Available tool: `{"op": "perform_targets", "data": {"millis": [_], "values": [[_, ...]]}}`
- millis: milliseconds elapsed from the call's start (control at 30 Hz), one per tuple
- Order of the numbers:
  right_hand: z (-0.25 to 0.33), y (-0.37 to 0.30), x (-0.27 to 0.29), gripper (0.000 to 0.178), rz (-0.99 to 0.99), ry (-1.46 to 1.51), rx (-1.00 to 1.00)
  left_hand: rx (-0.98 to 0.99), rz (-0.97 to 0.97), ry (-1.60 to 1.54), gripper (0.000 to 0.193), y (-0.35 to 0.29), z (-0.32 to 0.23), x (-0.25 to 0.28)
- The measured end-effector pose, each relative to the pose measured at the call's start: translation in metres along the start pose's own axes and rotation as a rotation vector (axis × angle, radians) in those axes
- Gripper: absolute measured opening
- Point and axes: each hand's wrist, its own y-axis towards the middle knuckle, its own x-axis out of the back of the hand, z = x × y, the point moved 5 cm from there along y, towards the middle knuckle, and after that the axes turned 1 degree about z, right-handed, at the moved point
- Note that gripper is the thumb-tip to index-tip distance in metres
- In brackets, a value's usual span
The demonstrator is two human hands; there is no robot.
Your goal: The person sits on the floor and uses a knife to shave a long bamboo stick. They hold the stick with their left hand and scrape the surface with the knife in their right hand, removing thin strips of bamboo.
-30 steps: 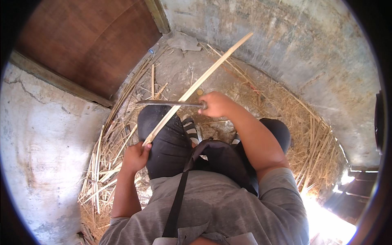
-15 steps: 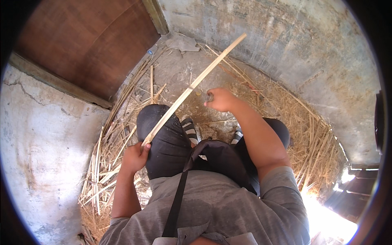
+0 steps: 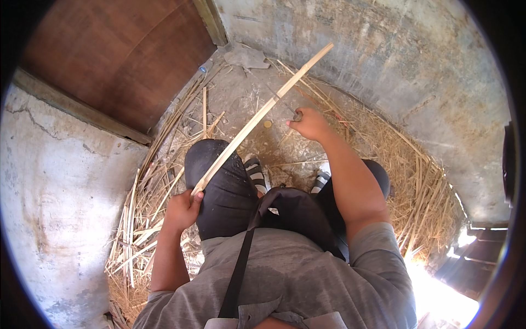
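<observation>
My left hand (image 3: 182, 210) is closed around the lower end of a long, pale split-bamboo strip (image 3: 241, 136). The strip slants up and away to the right, passing over my left knee (image 3: 211, 164). To the right of its upper half, my right hand (image 3: 312, 125) is closed on the handle of a knife (image 3: 297, 116). The thin dark blade points up and left, crossing the strip in this view; whether they touch I cannot tell.
Loose bamboo strips (image 3: 130, 236) lie along the left wall. Shavings and more strips (image 3: 408, 181) are heaped along the right wall (image 3: 383, 55). A brown door panel (image 3: 120, 60) stands at the far left, near a flat grey stone (image 3: 246, 57). A black bag (image 3: 290, 211) lies across my lap.
My right hand has moved up and to the right with the knife, and its blade shows more clearly. My left hand and the strip have hardly shifted.
</observation>
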Motion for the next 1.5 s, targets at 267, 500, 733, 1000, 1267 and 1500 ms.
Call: {"op": "perform_targets", "data": {"millis": [267, 500, 733, 1000, 1267, 1500], "values": [[0.032, -0.014, -0.032, 0.059, 0.202, -0.093, 0.255, 0.054, 0.034, 0.009, 0.053, -0.001, -0.003, 0.002], [0.048, -0.020, -0.026, 0.054, 0.242, -0.091, 0.301, 0.047, 0.009, 0.013, 0.053, -0.002, -0.002, 0.002], [0.009, -0.004, -0.005, 0.051, -0.023, -0.002, 0.076, 0.014, -0.011, 0.013, 0.051, -0.001, -0.003, 0.000], [0.041, -0.019, -0.030, 0.049, 0.179, -0.093, 0.274, 0.014, -0.012, -0.010, 0.050, -0.001, -0.001, -0.001], [0.048, -0.018, -0.033, 0.046, 0.206, -0.105, 0.318, 0.023, -0.036, -0.006, 0.051, -0.002, -0.005, 0.001], [0.036, -0.015, -0.019, 0.050, 0.128, -0.093, 0.226, 0.017, -0.033, -0.012, 0.051, -0.002, -0.002, -0.001]]}}
